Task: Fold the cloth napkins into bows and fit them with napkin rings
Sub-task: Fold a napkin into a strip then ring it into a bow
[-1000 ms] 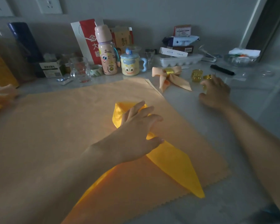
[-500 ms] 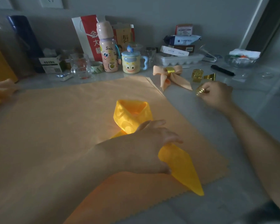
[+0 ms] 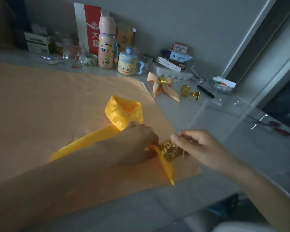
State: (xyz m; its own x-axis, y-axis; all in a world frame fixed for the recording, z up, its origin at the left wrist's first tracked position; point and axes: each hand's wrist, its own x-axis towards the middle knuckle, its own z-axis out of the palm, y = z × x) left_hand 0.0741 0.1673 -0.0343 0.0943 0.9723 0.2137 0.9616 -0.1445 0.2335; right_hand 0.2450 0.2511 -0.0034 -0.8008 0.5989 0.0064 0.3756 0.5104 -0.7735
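The left hand (image 3: 137,144) is pinching the yellow napkin (image 3: 124,113) where its two tails cross, fingers clamped on the cloth. The right hand (image 3: 199,148) is holding a gold ring (image 3: 170,150) between thumb and fingertips, tight on it, right at the near tail. The napkin's loop is lying to the far side on a large peach cloth (image 3: 40,106). At the far right, a finished peach bow (image 3: 162,86) is resting beside two spare rings (image 3: 185,90).
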